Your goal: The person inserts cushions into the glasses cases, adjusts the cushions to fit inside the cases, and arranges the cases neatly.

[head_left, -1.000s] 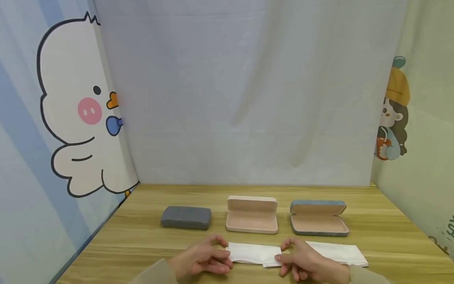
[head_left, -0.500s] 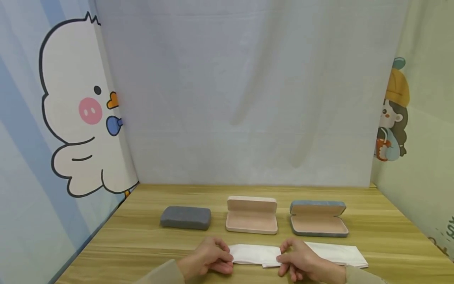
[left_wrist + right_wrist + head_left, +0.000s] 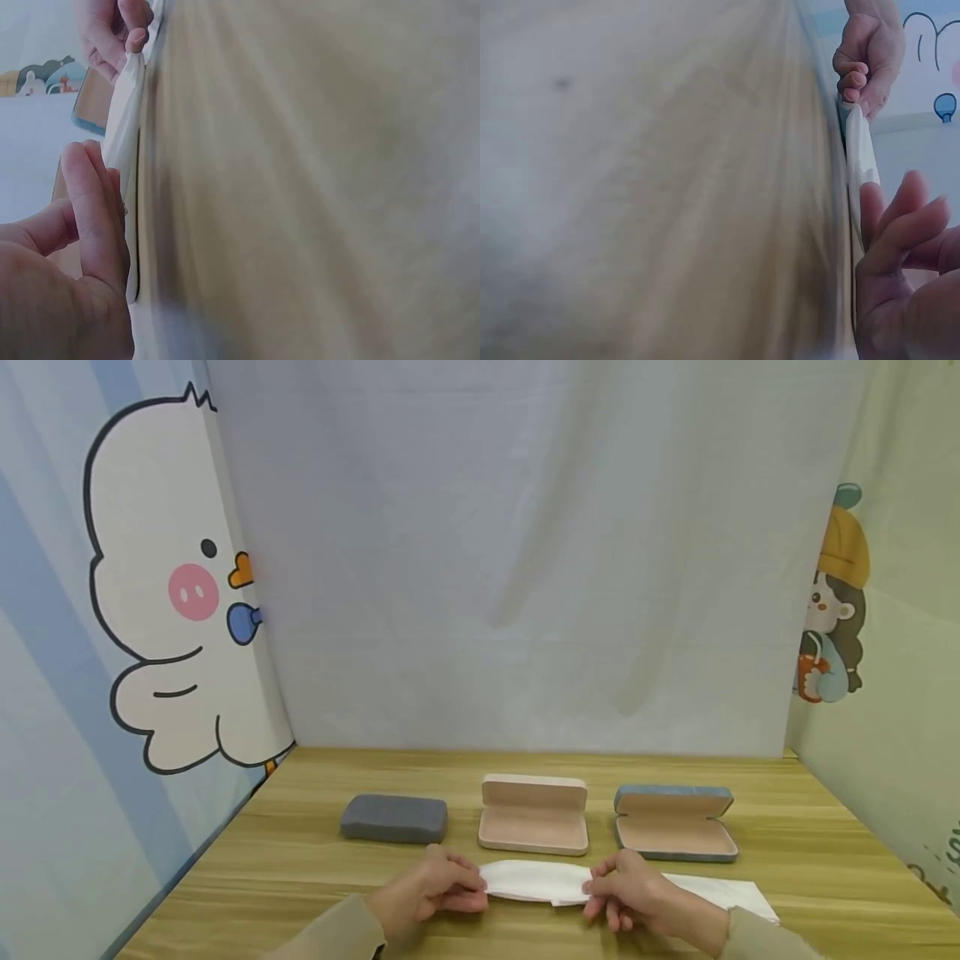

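Note:
A folded white cloth (image 3: pixel 534 881) is stretched between both hands, its middle bowed and slightly raised over the wooden table. My left hand (image 3: pixel 438 889) pinches its left end; my right hand (image 3: pixel 633 893) pinches the right end. In the left wrist view the cloth (image 3: pixel 124 124) runs as a narrow strip from the near fingers to the other hand. Just beyond it stands a cream glasses case (image 3: pixel 533 828) with its lid up. A second white cloth (image 3: pixel 723 893) lies flat behind the right hand, partly hidden by it.
A blue-grey glasses case (image 3: pixel 675 835) stands with its lid up at the right. A closed dark grey glasses case (image 3: pixel 394 818) lies at the left. The wooden table (image 3: pixel 300 860) ends at a pale curtain at the back, with printed curtains on both sides.
Both hands have moved slightly away from me with the cloth between them. Its middle now bows up, where it lay flatter before. The cases and the second cloth have stayed put.

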`<state>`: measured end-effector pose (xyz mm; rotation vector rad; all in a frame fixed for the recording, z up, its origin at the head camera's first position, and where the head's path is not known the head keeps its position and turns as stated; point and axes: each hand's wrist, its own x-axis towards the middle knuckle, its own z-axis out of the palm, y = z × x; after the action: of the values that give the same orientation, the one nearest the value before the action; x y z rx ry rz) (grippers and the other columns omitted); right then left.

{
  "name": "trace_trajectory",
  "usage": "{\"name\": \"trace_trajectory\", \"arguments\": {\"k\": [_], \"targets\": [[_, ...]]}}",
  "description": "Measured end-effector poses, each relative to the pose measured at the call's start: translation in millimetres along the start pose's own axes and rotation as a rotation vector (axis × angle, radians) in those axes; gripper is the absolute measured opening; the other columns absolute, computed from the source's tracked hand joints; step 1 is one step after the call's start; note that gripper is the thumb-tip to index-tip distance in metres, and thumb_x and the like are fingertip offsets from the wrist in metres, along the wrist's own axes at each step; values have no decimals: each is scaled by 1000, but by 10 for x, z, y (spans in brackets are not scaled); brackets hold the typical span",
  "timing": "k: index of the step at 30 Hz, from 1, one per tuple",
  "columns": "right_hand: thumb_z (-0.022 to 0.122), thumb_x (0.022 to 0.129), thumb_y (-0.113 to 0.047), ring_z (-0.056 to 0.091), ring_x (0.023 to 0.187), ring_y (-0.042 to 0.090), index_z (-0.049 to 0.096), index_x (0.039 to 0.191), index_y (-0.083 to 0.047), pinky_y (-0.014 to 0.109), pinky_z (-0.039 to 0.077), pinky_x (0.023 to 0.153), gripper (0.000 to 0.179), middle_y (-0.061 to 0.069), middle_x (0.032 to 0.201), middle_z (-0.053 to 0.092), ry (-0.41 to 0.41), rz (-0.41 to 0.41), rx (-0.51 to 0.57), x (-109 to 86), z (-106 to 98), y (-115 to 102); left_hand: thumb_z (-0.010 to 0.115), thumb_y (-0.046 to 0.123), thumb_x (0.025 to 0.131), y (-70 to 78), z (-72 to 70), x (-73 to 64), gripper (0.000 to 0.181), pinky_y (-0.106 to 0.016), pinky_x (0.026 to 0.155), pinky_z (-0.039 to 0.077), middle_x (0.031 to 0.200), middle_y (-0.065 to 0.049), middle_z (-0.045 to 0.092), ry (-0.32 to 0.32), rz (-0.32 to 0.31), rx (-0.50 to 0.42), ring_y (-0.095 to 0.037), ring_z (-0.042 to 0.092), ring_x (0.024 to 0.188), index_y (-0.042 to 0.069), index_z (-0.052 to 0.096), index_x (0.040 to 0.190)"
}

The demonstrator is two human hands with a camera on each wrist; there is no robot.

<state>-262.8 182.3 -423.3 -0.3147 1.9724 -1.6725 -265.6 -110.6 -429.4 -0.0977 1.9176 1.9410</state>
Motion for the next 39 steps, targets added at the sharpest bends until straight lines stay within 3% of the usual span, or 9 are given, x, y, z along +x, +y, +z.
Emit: {"name": "trace_trajectory", "arguments": {"k": [6,10,18,28,39], "targets": [[57,94,-7,53,42,-3,55,96,6,8,39,38,14,0,65,70,-21,-24,11,93,-88,-139,66,-9,83,180,-62,108,16,-20,57,59,64,-5,68,20,20,-26,-12,68,57,-9,59,97],[56,95,-9,52,43,-3,56,100,6,9,40,39,16,-3,64,69,5,-14,-4,181,-157,-242,66,-7,84,268,-105,193,21,-19,57,59,65,-6,68,33,17,-37,-11,69,58,-10,58,103],[57,95,-9,52,44,-1,61,92,3,10,40,40,13,-4,60,66,67,-33,-64,443,-291,-320,66,-4,85,377,-153,405,22,-19,59,59,66,-7,68,71,26,-44,-10,68,58,-9,62,107],[55,95,-6,52,43,-1,59,94,6,11,40,40,13,-3,57,63,140,-9,-82,606,-327,-278,62,-6,87,381,-129,551,22,-19,58,59,65,-7,68,38,87,-17,-9,68,58,-14,61,108],[54,90,-1,51,39,2,60,94,10,13,41,37,13,-2,51,58,268,-2,-141,648,-257,-212,59,-10,81,363,10,630,12,-21,43,54,55,-5,60,108,166,102,-9,60,44,-14,59,93]]}}
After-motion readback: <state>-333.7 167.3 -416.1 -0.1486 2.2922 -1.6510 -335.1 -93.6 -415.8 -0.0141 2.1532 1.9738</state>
